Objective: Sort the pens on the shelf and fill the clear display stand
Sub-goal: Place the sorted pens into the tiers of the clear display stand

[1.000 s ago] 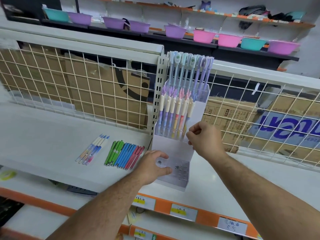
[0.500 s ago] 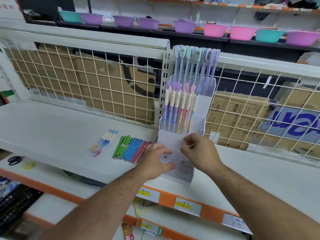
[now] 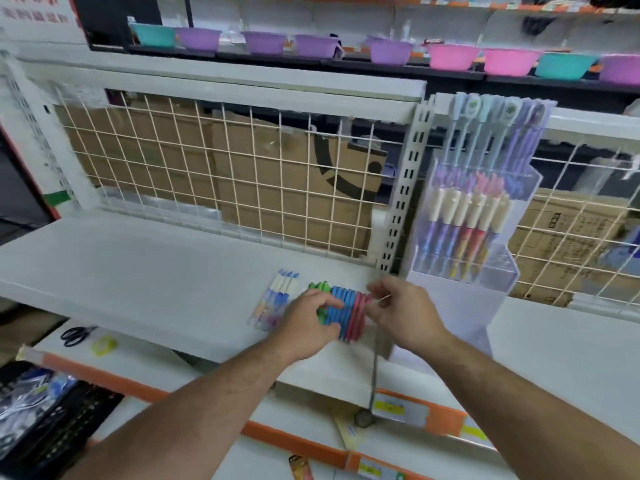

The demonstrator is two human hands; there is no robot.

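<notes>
Leaving the clear display stand [image 3: 460,306], you are bringing both hands left to the row of pens [image 3: 349,313] on the shelf [image 3: 138,271]. They are lying side by side, long axes running away from you toward the wire grid [image 3: 221,174]. Your left hand [image 3: 306,322] is curling its grip round the green ones and hiding their near halves. Your right hand [image 3: 405,313] is blurring at the red ends, so I cannot tell its grip.

Bright even light, motion blur, wide-angle bowing.

Nine bowls [image 3: 389,51] high above the left hand [image 3: 304,320]: five purple, two pink, two teal. Four white pens [image 3: 277,299] just left of it; one scissors [image 3: 78,334] farther left.
</notes>
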